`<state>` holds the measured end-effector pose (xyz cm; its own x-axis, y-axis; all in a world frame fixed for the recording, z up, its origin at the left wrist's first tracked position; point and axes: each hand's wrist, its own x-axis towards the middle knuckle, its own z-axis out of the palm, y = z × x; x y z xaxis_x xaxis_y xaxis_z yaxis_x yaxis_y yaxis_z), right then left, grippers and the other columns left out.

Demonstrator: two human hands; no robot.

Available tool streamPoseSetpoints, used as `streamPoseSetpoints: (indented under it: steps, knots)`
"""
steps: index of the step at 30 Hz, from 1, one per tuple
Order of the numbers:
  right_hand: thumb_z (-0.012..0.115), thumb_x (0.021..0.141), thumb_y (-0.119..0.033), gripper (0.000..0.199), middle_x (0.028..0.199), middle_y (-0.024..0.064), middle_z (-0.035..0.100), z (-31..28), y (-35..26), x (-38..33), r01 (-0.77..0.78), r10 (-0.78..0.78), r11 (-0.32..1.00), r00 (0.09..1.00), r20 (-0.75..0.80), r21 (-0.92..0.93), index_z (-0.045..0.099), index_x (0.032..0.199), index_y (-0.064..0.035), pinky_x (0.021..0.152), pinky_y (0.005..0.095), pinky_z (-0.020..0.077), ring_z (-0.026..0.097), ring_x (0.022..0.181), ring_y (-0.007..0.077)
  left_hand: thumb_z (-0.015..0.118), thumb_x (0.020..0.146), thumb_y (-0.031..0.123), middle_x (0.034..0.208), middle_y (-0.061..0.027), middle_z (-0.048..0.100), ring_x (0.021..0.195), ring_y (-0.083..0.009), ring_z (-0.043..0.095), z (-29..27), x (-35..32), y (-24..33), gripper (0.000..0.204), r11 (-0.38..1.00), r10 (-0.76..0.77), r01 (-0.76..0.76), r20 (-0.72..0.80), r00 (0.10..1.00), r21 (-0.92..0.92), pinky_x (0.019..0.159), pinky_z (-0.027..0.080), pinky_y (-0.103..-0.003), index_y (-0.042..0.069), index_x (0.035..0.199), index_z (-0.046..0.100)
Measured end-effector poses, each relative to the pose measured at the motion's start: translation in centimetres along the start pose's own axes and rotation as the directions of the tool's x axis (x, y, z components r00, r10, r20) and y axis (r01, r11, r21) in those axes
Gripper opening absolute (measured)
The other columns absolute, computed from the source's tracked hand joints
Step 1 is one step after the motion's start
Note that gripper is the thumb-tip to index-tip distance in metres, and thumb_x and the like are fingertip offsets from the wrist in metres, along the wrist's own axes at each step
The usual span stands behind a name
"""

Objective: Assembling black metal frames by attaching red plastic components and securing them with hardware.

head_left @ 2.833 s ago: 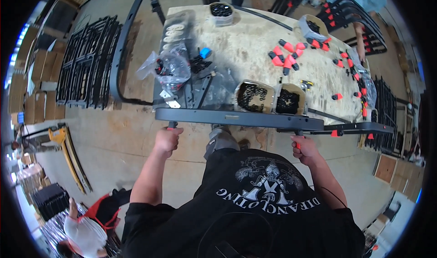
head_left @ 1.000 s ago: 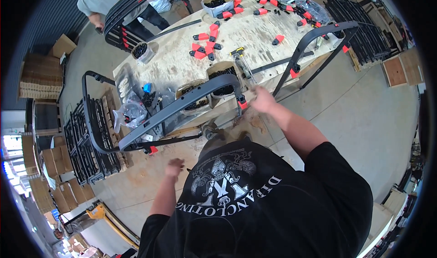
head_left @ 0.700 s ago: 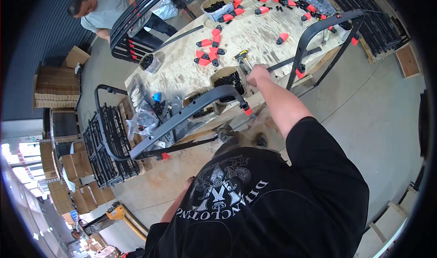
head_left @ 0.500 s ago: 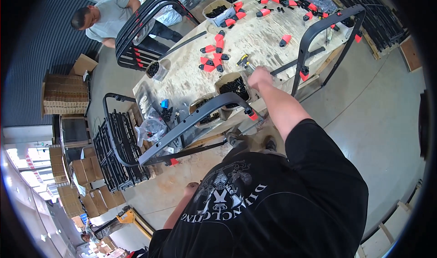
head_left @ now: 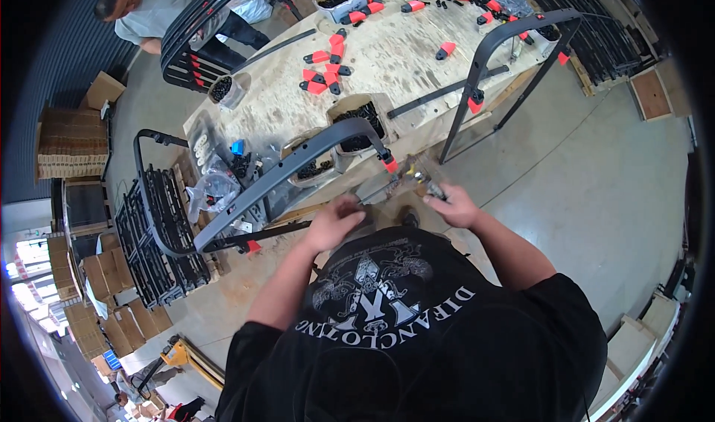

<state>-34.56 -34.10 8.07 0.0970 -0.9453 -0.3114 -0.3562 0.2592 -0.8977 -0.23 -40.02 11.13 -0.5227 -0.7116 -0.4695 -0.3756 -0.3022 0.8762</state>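
Observation:
In front of my body, just off the table's near edge, my right hand (head_left: 453,206) is closed on the handle of a hammer-like tool (head_left: 421,178) with a yellow and black head, smeared by motion. To its left, my left hand (head_left: 337,222) is raised with thumb and fingers apart, and I see nothing in it. This hand is below a curved black metal frame (head_left: 298,157) with a red and black end piece (head_left: 389,164), which leans over the near edge. Behind the frame, boxes of small black parts (head_left: 359,124) sit on the table.
Red and black end pieces (head_left: 325,75) lie about the wooden table (head_left: 395,57). Another curved frame (head_left: 477,61) stands at the right end. Stacked black frames (head_left: 160,236) are at the left. Across the table a person (head_left: 153,8) stands by more frames.
My right hand has lifted the tool off the table and drawn it back toward my body. My left hand has risen from my side toward the frame. The view has shifted.

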Motion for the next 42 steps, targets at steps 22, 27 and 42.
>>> streamPoseSetpoints:
  steps: [22, 27, 42]
  knots:
    - [0.059, 0.093, -0.017, 0.02, 0.084, 0.0046, 0.063, 3.9, -2.0, 1.6, -0.124, 0.075, 0.929, 0.986, 0.149, 0.349, 0.061, 0.106, -0.0016, 0.06, 0.0306, 0.0501, 0.061, 0.067, 0.0123, 0.05, 0.106, 0.014, 0.114, -0.016, 0.07, 0.099, -0.0182, 0.068, 6.2, 4.1, 1.6, 0.025, 0.911, 0.174, -0.257, -0.263, 0.949, -0.322, 0.087, 0.056, -0.033, -0.002, 0.125, 0.045]
    - [0.062, 0.091, -0.023, 0.036, 0.084, 0.0071, 0.063, 4.2, -2.7, 3.3, -0.241, 0.128, 0.917, 0.933, 0.336, 0.319, 0.06, 0.117, 0.0028, 0.059, 0.0327, 0.0504, 0.062, 0.069, 0.0142, 0.065, 0.097, 0.011, 0.116, -0.0102, 0.065, 0.107, -0.0161, 0.061, 6.4, 3.6, 1.5, 0.023, 0.945, 0.315, -0.327, -0.237, 0.919, -0.013, 0.09, 0.05, -0.027, 0.003, 0.118, 0.061]
    - [0.058, 0.092, -0.022, 0.026, 0.074, 0.016, 0.065, 4.2, -1.5, 4.1, 0.158, -0.145, 0.987, 0.916, 0.373, -0.004, 0.062, 0.105, 0.0006, 0.065, 0.0413, 0.0522, 0.065, 0.066, 0.0283, 0.057, 0.105, 0.025, 0.103, -0.0034, 0.069, 0.097, -0.0102, 0.06, 7.8, 5.4, 0.7, 0.029, 0.909, 0.062, -0.102, -0.112, 0.992, -0.405, 0.09, 0.049, -0.029, -0.001, 0.111, 0.066]
